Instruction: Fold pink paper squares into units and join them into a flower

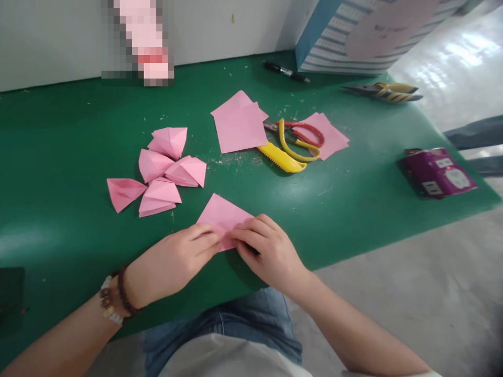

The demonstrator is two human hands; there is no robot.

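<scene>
A pink sheet of paper [226, 213] lies in front of me near the table's front edge, one corner pointing away. My left hand [178, 256] grips its left side, fingers closed along the near edge. From the right, my right hand [271, 248] pinches the same edge, its fingertips almost meeting the left ones. My fingers hide part of the near edge. Several folded pink paper pieces [159, 165] sit in a cluster beyond my left hand. Farther off lie flat pink sheets [239, 125], with more sheets [332, 139] to their right.
Scissors with red and yellow handles [301, 141] and a yellow-handled cutter [285, 158] lie between the sheets. Behind are a pen [286, 71], pliers [383, 92] and a striped box [346, 42]. A purple pack [442, 172] rests near the right edge of the green table [70, 136].
</scene>
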